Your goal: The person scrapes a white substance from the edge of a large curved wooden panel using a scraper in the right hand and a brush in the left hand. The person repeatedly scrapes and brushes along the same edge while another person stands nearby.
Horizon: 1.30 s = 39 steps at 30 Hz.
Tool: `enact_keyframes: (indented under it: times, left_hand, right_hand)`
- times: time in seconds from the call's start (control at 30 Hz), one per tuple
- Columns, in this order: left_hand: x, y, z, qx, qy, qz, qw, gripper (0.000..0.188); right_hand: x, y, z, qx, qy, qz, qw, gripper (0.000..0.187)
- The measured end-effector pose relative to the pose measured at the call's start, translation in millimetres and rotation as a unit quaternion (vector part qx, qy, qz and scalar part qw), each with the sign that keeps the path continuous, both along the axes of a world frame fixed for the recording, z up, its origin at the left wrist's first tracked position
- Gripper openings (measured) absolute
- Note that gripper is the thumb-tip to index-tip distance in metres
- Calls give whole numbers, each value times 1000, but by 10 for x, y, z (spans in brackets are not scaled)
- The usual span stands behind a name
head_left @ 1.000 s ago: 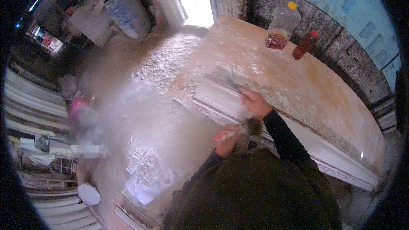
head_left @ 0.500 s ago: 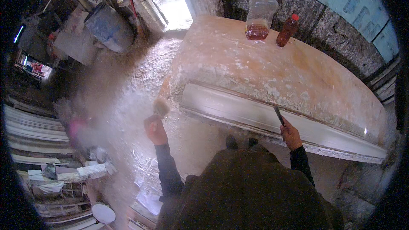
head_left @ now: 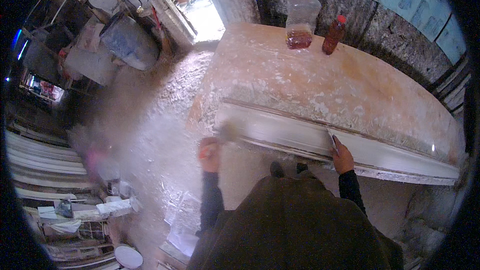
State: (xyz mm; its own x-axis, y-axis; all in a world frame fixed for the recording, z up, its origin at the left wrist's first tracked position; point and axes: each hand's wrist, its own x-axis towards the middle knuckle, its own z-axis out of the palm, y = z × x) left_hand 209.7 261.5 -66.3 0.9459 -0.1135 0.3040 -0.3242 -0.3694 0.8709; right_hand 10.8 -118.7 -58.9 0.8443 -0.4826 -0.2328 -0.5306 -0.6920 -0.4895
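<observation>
the molding (head_left: 287,127), long and white, lies along the near side of the table (head_left: 270,60), center to right of frame. left hand (head_left: 209,154): closed on a brush (head_left: 230,130), blurred at the molding's left end; i cannot tell contact. right hand (head_left: 343,159): grasping a thin tool (head_left: 332,140) over the molding. table surface: tan, spotted white; two bottles (head_left: 302,20) stand at its far edge, top center. floor (head_left: 150,115): pale, dusty, left. barrel (head_left: 130,42): upper left, near a bright doorway (head_left: 209,20).
</observation>
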Motion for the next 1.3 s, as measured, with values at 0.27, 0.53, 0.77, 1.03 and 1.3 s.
enact_keyframes:
  times: [0.27, 0.53, 0.77, 1.03, 1.3]
  left_hand:
    - [238, 160, 361, 25, -109, 100, 989, 5]
    - [-167, -1018, 15, -150, 150, -107, 971, 9]
    - [885, 233, 735, 240, -144, 217, 935, 2]
    - [195, -982, 272, -205, 187, -18, 961, 6]
    - [871, -113, 497, 209, -156, 154, 953, 6]
  right_hand:
    - [-20, 68, -5, 5, -33, -17, 999, 46]
    - [9, -11, -152, 23, -26, -10, 999, 46]
    - [45, 25, -56, 30, -24, -6, 999, 48]
    - [57, 24, -40, 15, 5, -2, 1000, 51]
    - [4, -68, -234, -20, -41, 34, 998, 53]
